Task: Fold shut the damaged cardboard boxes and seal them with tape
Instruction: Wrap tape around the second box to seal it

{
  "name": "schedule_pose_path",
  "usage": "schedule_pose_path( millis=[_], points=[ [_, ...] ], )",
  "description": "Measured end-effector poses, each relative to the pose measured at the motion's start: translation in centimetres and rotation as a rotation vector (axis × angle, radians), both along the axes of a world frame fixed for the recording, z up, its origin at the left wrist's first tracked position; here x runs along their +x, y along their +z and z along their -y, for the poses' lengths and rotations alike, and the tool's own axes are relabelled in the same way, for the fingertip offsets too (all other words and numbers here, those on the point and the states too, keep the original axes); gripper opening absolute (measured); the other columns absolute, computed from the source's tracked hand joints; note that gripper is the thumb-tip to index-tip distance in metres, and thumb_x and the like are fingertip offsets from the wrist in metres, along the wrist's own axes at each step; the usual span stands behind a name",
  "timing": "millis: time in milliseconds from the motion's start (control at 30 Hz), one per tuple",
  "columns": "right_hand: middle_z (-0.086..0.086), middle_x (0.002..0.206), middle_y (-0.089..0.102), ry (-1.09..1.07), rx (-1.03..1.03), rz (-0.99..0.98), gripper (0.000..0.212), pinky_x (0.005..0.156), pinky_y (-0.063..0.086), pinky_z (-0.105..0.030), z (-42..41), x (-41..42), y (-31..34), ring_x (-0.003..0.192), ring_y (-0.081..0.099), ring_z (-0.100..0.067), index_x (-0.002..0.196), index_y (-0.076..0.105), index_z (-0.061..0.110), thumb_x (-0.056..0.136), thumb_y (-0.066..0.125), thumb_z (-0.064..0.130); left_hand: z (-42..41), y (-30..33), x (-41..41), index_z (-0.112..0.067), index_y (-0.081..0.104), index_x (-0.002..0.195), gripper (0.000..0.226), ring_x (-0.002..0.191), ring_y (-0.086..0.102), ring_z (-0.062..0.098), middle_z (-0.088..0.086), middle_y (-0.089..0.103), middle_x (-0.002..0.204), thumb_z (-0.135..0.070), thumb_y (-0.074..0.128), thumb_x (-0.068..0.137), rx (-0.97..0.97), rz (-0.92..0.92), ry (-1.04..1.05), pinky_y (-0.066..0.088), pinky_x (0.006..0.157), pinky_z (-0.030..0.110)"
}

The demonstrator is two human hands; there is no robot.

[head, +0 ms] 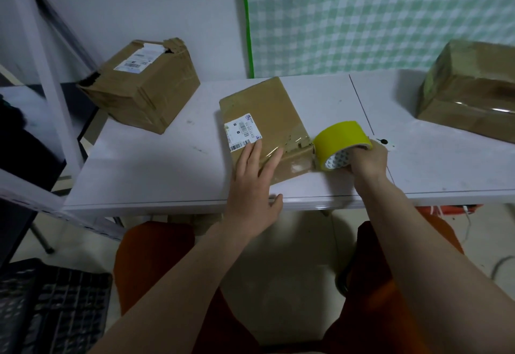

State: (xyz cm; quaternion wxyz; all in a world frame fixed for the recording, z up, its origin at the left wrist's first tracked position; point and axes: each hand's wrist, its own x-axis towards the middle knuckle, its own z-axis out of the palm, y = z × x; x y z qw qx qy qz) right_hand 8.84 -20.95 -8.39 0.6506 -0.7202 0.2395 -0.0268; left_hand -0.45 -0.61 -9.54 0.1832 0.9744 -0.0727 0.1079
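Left hand (252,183) flat, fingers straight, pressing flat box (264,128) on counter (156,164); right hand (366,160) grips yellow tape roll (341,142) at box corner.

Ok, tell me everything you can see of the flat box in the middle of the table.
The flat box is brown cardboard, lying closed on the white table, askew to its edge. A white barcode label sits on top. Glossy clear tape crosses its near end. The left hand presses flat on it; the right hand holds a yellow tape roll against its right corner.
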Motion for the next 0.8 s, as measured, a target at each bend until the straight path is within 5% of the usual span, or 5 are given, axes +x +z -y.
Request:
schedule_pose_path(
  millis=[133,300,467,567,800],
  points=[
    [-0.011,0.084,0.062,-0.082,0.536,0.019,0.017,0.068,0.054,-0.035,-3.1,-1.3,1.4,0.074,0.062,-0.022,0.088,0.059,0.008,0.084,0.051,-0.006,-0.9,0.1,-0.5,-0.029,0.021,0.15,0.087,0.147,-0.001,0.02,0.005,0.005,0.16,-0.022,0.068,0.077,-0.109,0.028,0.007,0.008,0.114,0.03],
    [-0.017,0.093,0.065,0.166,0.899,-0.079,0.015,0.074,0.055,-0.04,-6.2,-2.9,2.3,0.086,0.063,-0.029,0.097,0.058,0.005,0.09,0.045,0.007,-1.5,0.2,-1.2,-0.026,0.009,0.152,0.093,0.147,-0.005,0.018,0.004,-0.001,0.161,-0.026,0.068,0.081,-0.228,0.019,0.039,0.005,0.115,0.029],
    [-0.01,0.086,0.065,0.208,0.516,0.143,0.02,0.066,0.053,-0.031,-5.8,-1.5,6.5,0.08,0.063,-0.023,0.092,0.06,0.011,0.075,0.057,0.001,-1.7,3.0,-0.2,-0.02,0.006,0.154,0.101,0.146,0.012,0.015,0.0,0.011,0.16,-0.048,0.07,0.08,-0.508,-0.171,0.08,0.018,0.118,0.034],
    [-0.011,0.086,0.067,0.281,0.284,0.225,0.03,0.073,0.054,-0.034,-5.5,-1.1,8.8,0.083,0.066,-0.026,0.085,0.065,0.011,0.056,0.057,0.006,-1.4,5.9,1.6,-0.02,0.012,0.153,0.102,0.146,0.009,0.011,-0.002,0.013,0.16,-0.056,0.069,0.077,-0.488,-0.015,0.059,0.013,0.116,0.026],
    [-0.017,0.103,0.069,0.396,0.079,0.244,0.028,0.089,0.053,-0.043,-5.2,-1.9,8.8,0.098,0.066,-0.029,0.102,0.068,0.003,0.081,0.055,-0.011,-1.7,7.1,3.3,-0.029,0.02,0.151,0.097,0.146,-0.018,0.012,-0.012,0.006,0.16,-0.054,0.072,0.073,-0.368,-0.129,-0.246,0.005,0.12,0.034]
  ],
)
